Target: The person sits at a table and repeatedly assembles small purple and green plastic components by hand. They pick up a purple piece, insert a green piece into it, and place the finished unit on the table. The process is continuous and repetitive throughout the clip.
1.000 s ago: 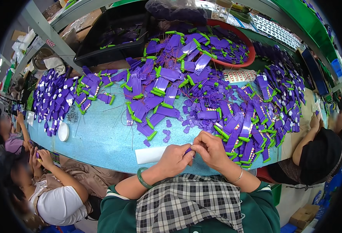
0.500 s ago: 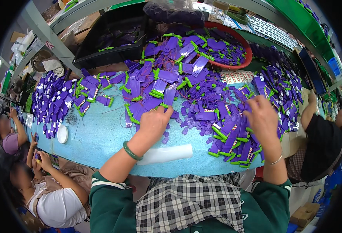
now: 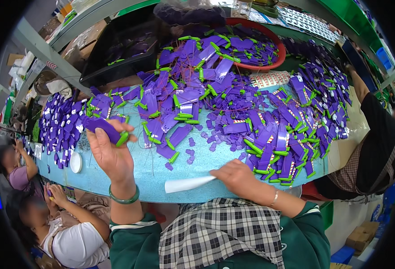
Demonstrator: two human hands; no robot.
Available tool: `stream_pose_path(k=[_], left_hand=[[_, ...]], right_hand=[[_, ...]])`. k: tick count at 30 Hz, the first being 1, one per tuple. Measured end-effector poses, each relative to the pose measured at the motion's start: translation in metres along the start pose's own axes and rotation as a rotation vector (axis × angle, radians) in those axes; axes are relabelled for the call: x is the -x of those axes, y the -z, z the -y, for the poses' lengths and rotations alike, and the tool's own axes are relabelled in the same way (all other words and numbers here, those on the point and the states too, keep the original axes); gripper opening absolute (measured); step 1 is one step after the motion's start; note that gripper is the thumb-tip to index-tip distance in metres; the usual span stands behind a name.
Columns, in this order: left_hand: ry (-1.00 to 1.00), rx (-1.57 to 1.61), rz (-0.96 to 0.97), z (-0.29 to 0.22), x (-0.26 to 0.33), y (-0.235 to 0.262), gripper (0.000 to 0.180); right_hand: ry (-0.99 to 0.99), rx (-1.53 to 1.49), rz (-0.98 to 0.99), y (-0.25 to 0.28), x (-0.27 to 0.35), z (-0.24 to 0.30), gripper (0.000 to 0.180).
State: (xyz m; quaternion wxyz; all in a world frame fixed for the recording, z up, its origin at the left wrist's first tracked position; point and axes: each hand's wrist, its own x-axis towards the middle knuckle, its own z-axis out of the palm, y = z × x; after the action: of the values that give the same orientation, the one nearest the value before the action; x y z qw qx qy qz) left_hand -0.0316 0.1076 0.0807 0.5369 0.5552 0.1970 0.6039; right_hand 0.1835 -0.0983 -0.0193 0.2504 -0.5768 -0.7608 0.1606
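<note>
My left hand (image 3: 113,157) is raised over the left part of the blue table, closed round a flat purple plastic part (image 3: 102,128) with a bright green end piece. Low at the table's front edge, my right hand (image 3: 238,178) has its fingers closed on the right end of a white rolled sheet (image 3: 185,184). Just beyond my right hand lies a heap of purple parts (image 3: 269,152) with green ends and red-and-white striped strips. Small loose purple pieces (image 3: 191,152) are scattered on the table between my hands.
A black bin (image 3: 87,67) and a red basin (image 3: 278,58) stand at the back with purple parts inside. Purple parts with white pieces (image 3: 58,125) are piled at far left near a small white dish (image 3: 76,162). Co-workers sit at left; another person (image 3: 376,134) is at right.
My left hand has swung left and up from the central pile and now carries a purple part. My right hand has come down from the right-hand heap to the white sheet.
</note>
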Motion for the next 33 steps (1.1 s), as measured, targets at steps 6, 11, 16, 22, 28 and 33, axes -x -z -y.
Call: stream_pose_path(k=[6, 11, 16, 22, 28, 33], left_hand=[[0.584, -0.020, 0.120, 0.034, 0.053, 0.023, 0.034], [0.956, -0.119, 0.467, 0.047, 0.078, 0.062, 0.030], [0.970, -0.180, 0.476, 0.066, 0.059, 0.064, 0.024], [0.818, -0.204, 0.458, 0.089, 0.056, 0.018, 0.019], [0.810, -0.283, 0.451, 0.103, 0.054, -0.006, 0.015], [0.619, -0.521, 0.563, 0.092, 0.040, -0.018, 0.014]], right_hand=[[-0.628, -1.085, 0.276, 0.074, 0.118, -0.028, 0.024], [-1.198, -1.318, -0.148, 0.027, 0.361, -0.049, 0.028], [-1.760, -1.148, -0.576, -0.078, 0.471, -0.011, 0.046], [-1.400, -0.259, 0.063, -0.013, 0.348, -0.060, 0.057], [-0.347, -0.886, 0.071, 0.208, 0.165, -0.032, 0.035], [-0.330, -0.068, -0.104, 0.229, 0.032, -0.121, 0.022]])
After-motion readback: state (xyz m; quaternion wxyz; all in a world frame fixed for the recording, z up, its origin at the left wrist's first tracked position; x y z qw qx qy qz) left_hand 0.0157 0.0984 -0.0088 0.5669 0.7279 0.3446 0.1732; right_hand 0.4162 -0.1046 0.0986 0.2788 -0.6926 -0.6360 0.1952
